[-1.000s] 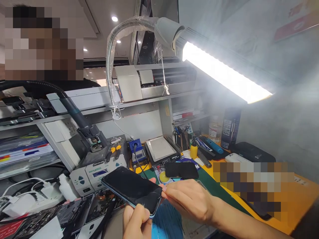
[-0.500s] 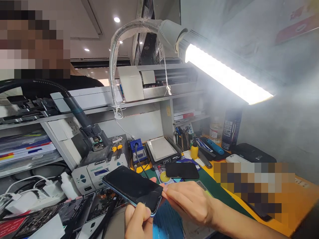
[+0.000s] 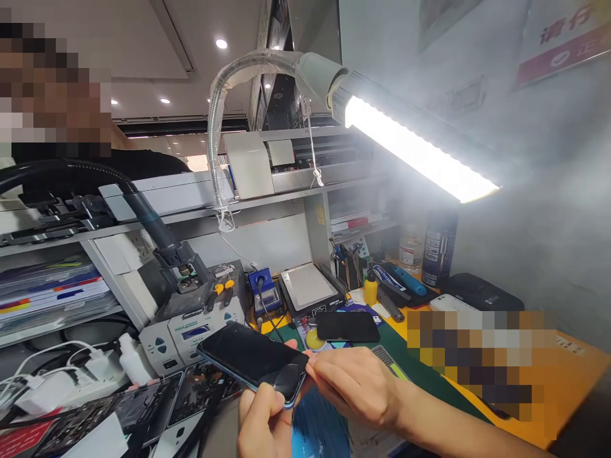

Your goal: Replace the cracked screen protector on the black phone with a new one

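Phone hides most left hand fingers.

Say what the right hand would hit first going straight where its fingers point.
The dark-screened phone: the right hand points at its near end, and its fingertips look to be at that edge, though contact is hard to judge. Depth beyond is unclear from this one view.
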`<state>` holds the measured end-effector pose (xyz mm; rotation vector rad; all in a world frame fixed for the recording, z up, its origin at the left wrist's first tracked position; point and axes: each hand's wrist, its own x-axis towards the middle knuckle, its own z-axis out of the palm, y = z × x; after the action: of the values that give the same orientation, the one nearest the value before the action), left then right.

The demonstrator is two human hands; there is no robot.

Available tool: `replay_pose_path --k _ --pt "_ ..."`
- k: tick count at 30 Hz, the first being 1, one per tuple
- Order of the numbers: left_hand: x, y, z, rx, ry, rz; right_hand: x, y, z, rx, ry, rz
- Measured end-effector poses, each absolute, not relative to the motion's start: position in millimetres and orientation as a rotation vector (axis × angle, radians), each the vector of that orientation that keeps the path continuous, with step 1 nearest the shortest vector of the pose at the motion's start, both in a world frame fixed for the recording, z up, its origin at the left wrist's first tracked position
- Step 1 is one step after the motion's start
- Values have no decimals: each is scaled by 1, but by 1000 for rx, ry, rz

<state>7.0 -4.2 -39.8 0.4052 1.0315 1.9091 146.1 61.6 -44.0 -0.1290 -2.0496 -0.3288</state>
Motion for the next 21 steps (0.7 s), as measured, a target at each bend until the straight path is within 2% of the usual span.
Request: replay_pose_path --k 21 --pt "7 3 -45 291 942 1898 144 60 -43 -79 -1989 -286"
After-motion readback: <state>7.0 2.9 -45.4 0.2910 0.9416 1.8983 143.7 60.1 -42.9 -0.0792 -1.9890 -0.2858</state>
